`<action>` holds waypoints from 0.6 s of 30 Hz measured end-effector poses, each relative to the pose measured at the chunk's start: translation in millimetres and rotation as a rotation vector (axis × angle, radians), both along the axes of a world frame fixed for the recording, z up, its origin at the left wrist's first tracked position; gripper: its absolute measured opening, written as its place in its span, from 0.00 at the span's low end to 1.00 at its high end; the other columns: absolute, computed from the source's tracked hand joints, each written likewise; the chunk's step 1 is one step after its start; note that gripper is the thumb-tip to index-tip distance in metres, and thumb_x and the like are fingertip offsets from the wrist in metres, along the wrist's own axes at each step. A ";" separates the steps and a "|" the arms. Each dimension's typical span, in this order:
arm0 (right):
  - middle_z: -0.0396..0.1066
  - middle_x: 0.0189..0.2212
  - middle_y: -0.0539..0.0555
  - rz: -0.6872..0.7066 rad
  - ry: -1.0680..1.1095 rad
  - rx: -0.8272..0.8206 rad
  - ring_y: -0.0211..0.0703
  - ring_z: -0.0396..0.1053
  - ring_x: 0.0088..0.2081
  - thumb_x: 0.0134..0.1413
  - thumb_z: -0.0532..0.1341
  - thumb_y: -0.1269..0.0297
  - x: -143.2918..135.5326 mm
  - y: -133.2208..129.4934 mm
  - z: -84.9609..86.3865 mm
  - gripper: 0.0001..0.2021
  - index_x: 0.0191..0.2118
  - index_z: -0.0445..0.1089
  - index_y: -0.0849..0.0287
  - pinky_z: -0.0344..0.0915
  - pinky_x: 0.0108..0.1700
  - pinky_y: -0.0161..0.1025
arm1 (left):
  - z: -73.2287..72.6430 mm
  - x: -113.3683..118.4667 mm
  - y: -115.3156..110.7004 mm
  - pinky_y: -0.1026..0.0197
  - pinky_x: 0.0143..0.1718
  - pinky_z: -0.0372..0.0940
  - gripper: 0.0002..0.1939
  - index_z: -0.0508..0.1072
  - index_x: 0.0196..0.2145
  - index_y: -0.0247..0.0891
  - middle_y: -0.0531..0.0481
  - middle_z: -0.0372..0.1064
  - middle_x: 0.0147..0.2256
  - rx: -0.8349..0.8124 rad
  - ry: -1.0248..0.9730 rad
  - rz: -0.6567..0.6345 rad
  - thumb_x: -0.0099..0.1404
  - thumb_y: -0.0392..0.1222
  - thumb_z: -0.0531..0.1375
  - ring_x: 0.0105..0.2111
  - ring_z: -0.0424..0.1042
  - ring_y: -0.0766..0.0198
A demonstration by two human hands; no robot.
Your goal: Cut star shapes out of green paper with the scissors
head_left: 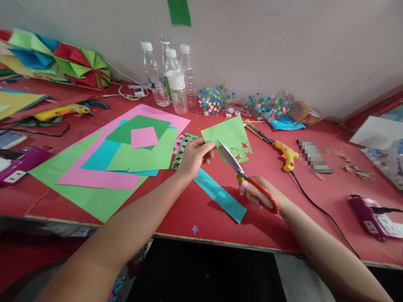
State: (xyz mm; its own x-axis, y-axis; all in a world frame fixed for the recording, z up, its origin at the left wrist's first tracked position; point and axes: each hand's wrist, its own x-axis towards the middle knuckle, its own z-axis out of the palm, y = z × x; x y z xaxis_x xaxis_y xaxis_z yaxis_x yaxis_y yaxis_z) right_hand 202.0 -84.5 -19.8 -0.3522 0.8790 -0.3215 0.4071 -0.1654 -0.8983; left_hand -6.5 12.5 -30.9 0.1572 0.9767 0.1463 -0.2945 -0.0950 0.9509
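My left hand (195,157) pinches the left edge of a light green sheet of paper (231,133), which has star-shaped holes along its lower right part. In my right hand (253,193) is a pair of scissors (264,193) with red-orange handles. Their blades point up and left, and the tip meets the green paper close to my left thumb. Whether the blades are parted is hard to see. Below the sheet, a blue paper strip (220,195) lies on the red table (176,209). Punched green paper (178,161) shows beside my left wrist.
Stacked coloured sheets (97,180) spread on the left. Plastic bottles (176,86) and star-filled containers (269,105) stand along the wall. To the right lie a utility knife (256,130), a yellow glue gun (286,155) with its cord, and a purple power strip (370,218).
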 end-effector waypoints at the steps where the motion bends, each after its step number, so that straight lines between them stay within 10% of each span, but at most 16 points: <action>1: 0.54 0.09 0.42 0.001 0.006 -0.002 0.30 0.51 0.11 0.57 0.53 0.39 0.2 0.0 -0.3 0.25 0.27 0.64 0.60 0.50 0.19 0.33 | 0.6 0.1 -0.8 0.69 0.12 0.49 0.10 0.70 0.22 0.37 0.58 0.64 0.14 -0.006 0.007 -0.008 0.56 0.43 0.61 0.11 0.58 0.76; 18: 0.53 0.07 0.40 -0.090 0.060 -0.107 0.29 0.51 0.09 0.56 0.56 0.42 -7.7 3.1 1.1 0.23 0.25 0.62 0.59 0.49 0.14 0.30 | -8.0 6.4 -4.7 0.68 0.12 0.49 0.11 0.75 0.25 0.35 0.57 0.62 0.14 -0.065 0.040 -0.029 0.58 0.45 0.60 0.11 0.56 0.75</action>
